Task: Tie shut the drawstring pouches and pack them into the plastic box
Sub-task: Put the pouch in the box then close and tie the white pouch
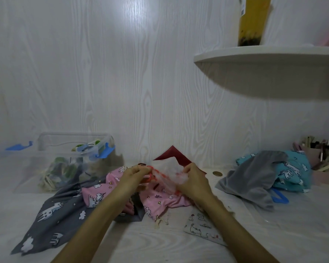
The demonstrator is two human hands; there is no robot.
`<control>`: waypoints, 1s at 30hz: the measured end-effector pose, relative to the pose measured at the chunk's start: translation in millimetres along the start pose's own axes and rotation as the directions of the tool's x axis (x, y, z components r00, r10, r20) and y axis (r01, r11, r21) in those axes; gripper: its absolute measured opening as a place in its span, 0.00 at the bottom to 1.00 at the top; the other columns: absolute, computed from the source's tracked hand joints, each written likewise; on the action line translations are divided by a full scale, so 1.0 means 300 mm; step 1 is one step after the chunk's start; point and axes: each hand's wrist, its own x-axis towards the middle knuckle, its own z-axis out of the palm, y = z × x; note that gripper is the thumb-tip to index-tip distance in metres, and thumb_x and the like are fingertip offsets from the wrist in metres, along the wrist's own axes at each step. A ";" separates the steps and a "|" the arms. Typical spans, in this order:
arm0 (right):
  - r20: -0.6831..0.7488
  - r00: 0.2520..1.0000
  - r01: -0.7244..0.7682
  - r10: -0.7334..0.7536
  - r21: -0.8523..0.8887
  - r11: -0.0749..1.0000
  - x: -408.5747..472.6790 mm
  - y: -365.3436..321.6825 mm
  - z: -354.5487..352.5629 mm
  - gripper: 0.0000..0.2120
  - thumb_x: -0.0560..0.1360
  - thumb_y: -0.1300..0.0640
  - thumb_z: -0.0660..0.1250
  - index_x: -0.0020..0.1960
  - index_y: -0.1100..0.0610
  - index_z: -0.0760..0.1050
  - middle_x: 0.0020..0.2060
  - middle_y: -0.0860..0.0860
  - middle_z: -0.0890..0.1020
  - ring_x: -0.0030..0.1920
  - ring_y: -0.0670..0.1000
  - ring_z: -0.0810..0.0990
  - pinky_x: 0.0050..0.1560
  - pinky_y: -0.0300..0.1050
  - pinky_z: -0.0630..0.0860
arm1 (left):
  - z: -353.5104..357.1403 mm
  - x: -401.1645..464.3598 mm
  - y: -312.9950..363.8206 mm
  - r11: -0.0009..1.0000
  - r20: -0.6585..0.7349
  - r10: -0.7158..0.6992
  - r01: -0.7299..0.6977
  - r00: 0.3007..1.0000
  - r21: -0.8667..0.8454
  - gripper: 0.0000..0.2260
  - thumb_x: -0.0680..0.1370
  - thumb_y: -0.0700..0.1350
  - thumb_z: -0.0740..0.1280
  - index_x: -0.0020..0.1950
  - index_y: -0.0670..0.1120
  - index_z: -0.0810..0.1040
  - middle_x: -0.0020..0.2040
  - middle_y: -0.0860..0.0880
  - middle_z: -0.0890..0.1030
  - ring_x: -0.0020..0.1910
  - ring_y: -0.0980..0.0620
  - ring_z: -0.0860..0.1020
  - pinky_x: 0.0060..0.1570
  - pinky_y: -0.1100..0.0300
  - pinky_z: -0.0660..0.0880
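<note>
Your left hand [136, 172] and right hand [193, 177] pinch a white pouch [166, 170] above the pale woodgrain bench [150, 242]; plastic box [72, 158] far left, white panel wall [122, 82], shelf [273, 59] upper right.

No text, number or brand can be read anywhere in the head view. The yellow bottle [254, 19] on the wall shelf [264, 57] carries a pale label strip along its left side, but its print is too blurred to make out. The small printed card [201, 227] near the front edge of the table [160, 243] shows only drawn figures, and the pouches bear unicorn, cloud and star patterns, no lettering.
</note>
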 end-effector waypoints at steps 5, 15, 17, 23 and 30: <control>-0.054 0.987 0.145 -0.151 -0.104 0.984 -0.033 0.012 -0.061 0.15 0.73 0.59 0.67 0.58 0.56 0.70 0.51 0.51 0.80 0.47 0.52 0.79 0.45 0.48 0.79 | -0.010 0.015 -0.014 0.999 -0.064 0.019 -0.022 0.998 -0.035 0.10 0.80 0.37 0.60 0.39 0.42 0.73 0.38 0.44 0.78 0.31 0.54 0.78 0.25 0.69 0.74; -0.195 0.981 0.050 -0.018 0.160 0.986 -0.062 0.083 -0.226 0.07 0.74 0.59 0.69 0.51 0.58 0.83 0.36 0.50 0.85 0.33 0.44 0.83 0.33 0.36 0.79 | -0.022 0.031 -0.027 0.999 -0.068 0.038 -0.039 0.997 -0.012 0.11 0.80 0.42 0.62 0.56 0.37 0.77 0.51 0.40 0.83 0.45 0.50 0.81 0.34 0.67 0.79; 0.025 0.990 -0.132 0.138 0.509 0.850 -0.071 0.085 -0.267 0.07 0.73 0.59 0.70 0.50 0.59 0.82 0.36 0.52 0.86 0.33 0.44 0.84 0.30 0.32 0.77 | -0.040 0.028 -0.032 0.996 -0.046 0.042 -0.046 0.998 -0.081 0.11 0.79 0.42 0.63 0.56 0.38 0.79 0.51 0.42 0.84 0.48 0.50 0.82 0.44 0.64 0.80; 0.351 0.932 -0.362 0.086 0.906 0.219 -0.070 0.152 -0.343 0.05 0.67 0.56 0.71 0.39 0.58 0.81 0.43 0.52 0.85 0.46 0.50 0.82 0.40 0.40 0.80 | -0.097 0.024 -0.019 0.761 0.070 -0.123 0.139 0.990 -0.634 0.06 0.77 0.37 0.60 0.43 0.40 0.76 0.37 0.45 0.84 0.37 0.52 0.84 0.43 0.57 0.81; 0.376 0.914 -0.404 0.152 0.878 0.257 -0.028 0.171 -0.316 0.13 0.73 0.55 0.65 0.32 0.54 0.65 0.24 0.48 0.66 0.23 0.45 0.61 0.23 0.35 0.61 | -0.091 0.048 -0.015 0.799 0.083 -0.105 0.134 0.991 -0.587 0.16 0.78 0.44 0.59 0.31 0.48 0.61 0.23 0.53 0.61 0.20 0.56 0.63 0.33 0.62 0.73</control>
